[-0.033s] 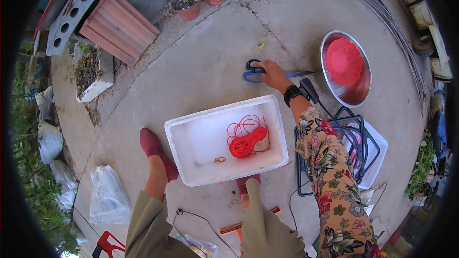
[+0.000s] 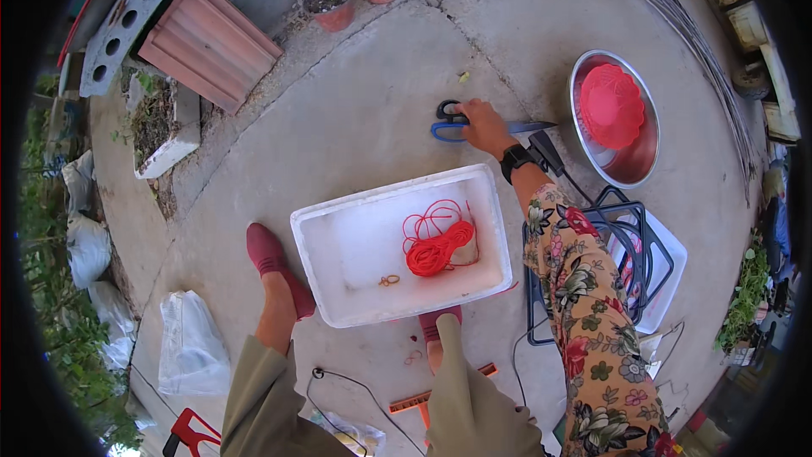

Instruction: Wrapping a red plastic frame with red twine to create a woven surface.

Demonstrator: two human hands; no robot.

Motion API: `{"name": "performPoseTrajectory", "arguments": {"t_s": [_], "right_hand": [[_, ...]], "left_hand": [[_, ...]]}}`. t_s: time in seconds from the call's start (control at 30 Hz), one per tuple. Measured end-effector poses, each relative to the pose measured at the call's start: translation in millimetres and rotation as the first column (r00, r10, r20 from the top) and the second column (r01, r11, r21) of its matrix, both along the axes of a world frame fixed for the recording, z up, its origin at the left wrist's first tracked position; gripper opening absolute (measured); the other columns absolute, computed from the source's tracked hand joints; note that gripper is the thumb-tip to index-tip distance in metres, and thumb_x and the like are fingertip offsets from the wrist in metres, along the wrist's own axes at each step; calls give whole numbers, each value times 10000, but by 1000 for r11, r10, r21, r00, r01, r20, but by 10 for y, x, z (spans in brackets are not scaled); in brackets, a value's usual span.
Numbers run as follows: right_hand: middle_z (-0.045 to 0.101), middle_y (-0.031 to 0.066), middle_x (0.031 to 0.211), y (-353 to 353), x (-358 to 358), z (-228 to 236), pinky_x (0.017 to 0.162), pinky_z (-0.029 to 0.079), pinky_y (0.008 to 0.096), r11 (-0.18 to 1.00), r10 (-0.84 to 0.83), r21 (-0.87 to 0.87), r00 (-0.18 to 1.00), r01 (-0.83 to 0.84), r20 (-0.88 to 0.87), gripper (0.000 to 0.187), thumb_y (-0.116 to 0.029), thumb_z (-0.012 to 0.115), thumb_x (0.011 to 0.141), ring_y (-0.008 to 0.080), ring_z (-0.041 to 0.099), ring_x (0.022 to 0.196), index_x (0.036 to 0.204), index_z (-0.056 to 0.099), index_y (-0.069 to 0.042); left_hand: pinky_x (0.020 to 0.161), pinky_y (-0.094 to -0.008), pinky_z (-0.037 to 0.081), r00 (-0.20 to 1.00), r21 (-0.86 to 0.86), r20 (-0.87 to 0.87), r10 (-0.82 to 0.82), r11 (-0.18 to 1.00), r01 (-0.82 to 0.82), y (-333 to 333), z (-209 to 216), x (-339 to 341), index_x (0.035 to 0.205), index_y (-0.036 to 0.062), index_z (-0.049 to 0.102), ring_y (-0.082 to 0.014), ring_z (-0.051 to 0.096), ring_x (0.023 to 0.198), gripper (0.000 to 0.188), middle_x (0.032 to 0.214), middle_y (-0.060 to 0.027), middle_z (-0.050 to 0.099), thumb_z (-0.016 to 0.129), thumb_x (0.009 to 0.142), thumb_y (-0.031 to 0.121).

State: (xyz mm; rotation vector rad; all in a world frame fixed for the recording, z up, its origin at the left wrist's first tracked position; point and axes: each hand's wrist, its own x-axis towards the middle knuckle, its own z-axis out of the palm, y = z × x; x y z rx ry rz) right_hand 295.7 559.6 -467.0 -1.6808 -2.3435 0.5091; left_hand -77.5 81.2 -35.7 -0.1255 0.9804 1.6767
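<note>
On the concrete floor lies a large pair of scissors (image 2: 448,129) with blue and black handles, its blades pointing right. My right hand (image 2: 485,127) is closed on it where handles and blades meet; the fingertips are partly hidden. The watch-wearing wrist comes in over the right side of a white foam box (image 2: 355,315). Inside that box sit a bundle of red cord (image 2: 430,256) with loose loops and some small tan rings (image 2: 388,280). My left hand does not show.
Right of the scissors stands a metal basin (image 2: 636,171) holding a red plastic basket (image 2: 611,106). Dark folded frames (image 2: 651,245) rest on a white tray (image 2: 677,258) beside my forearm. A white plastic bag (image 2: 193,347) stands at left, and an orange-headed tool (image 2: 410,402) lies by my feet.
</note>
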Motion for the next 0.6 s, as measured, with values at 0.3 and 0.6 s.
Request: {"name": "performPoseTrajectory", "arguments": {"t_s": [0.3, 0.6], "right_hand": [[608, 77, 1000, -12, -249, -12, 772, 494, 410, 1000, 3, -13, 964, 0, 265, 292, -178, 715, 710, 268, 579, 974, 984, 632, -123], [592, 106, 918, 20, 57, 502, 752, 486, 415, 984, 83, 144, 984, -106, 157, 351, -145, 695, 700, 293, 586, 909, 1003, 534, -71]], "left_hand": [[296, -288, 396, 1000, -22, -11, 5, 1000, -5, 68, 34, 39, 891, 27, 477, -146, 434, 377, 128, 567, -72, 510, 530, 899, 144], [295, -290, 406, 1000, -29, -4, 0, 1000, -1, 89, -72, 120, 888, 20, 481, -151, 441, 375, 127, 567, -78, 513, 532, 897, 136]]}}
